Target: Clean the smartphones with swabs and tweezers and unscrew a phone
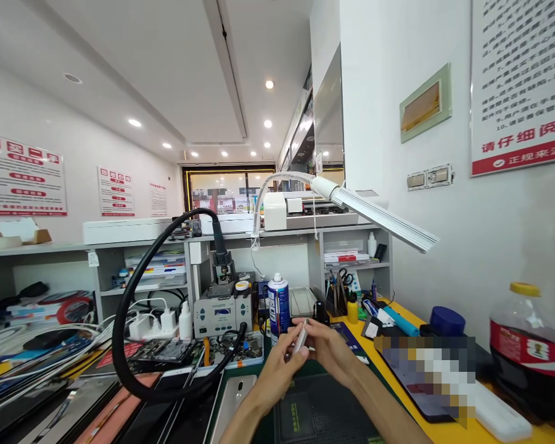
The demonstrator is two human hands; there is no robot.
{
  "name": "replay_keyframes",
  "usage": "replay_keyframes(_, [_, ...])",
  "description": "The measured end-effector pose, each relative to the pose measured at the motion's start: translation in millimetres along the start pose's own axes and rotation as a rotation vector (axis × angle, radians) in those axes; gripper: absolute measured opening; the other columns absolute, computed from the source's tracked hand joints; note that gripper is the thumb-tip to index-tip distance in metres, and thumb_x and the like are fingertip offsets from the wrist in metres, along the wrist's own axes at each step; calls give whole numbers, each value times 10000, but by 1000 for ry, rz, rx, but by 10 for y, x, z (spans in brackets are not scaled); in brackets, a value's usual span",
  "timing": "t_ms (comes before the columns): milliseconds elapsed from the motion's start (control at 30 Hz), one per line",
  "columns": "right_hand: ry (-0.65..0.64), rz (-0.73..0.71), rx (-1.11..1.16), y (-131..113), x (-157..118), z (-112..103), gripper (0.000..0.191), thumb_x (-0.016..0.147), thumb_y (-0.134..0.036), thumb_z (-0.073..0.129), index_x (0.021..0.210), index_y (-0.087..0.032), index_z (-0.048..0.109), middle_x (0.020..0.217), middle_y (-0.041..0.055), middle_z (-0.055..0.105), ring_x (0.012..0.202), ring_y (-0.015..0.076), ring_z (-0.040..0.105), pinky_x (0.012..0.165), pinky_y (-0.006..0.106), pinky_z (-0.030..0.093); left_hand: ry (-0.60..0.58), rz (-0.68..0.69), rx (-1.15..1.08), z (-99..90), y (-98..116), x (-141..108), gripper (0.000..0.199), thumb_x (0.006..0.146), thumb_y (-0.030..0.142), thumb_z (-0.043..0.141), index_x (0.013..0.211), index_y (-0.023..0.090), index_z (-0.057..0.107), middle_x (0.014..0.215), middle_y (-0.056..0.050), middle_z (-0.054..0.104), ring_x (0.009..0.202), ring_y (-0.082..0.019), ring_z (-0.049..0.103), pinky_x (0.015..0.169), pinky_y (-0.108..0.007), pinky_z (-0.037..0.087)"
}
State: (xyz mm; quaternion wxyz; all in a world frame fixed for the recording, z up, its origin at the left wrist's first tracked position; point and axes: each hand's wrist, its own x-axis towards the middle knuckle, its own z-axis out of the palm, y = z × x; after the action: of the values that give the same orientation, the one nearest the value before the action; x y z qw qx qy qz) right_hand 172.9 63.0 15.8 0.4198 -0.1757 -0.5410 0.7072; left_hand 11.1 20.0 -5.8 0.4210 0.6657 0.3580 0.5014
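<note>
Both of my hands are raised over the middle of the bench, close together. Between them is a slim, pale silver-white object (301, 339), tilted and seen nearly edge-on; it could be a phone, but its face is hidden. My left hand (282, 361) grips its lower left side with the thumb along it. My right hand (326, 345) has its fingers on the upper right end. Below the hands lies a dark work mat (324, 407). A blue and white spray can (278, 302) stands just behind my left hand.
A grey soldering or hot-air station (222, 311) stands behind, its black hose (120, 327) looping forward on the left. Several phones and tablets, including a pink panel (120, 413), lie at left. A white lamp (383, 219) hangs overhead. A cola bottle (530, 357) stands at right.
</note>
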Motion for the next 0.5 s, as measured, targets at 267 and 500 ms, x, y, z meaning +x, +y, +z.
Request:
replay_keyframes(267, [27, 62, 61, 37, 83, -150, 426, 846, -376, 636, 1208, -154, 669, 1014, 108, 730, 923, 253, 652, 842, 385, 474, -40, -17, -9, -34, -22, -8, 651, 870, 494, 634, 1459, 280, 458, 1506, -83, 438, 1397, -294, 360, 1146, -408, 287])
replay_keyframes(500, [21, 101, 123, 77, 143, -243, 404, 878, -425, 608, 1152, -139, 689, 1031, 129, 739, 956, 259, 664, 851, 388, 468, -80, -15, -108, -10, 64, -31, 550, 885, 428, 640, 1404, 281, 532, 1473, -76, 489, 1322, -314, 446, 1085, -434, 352])
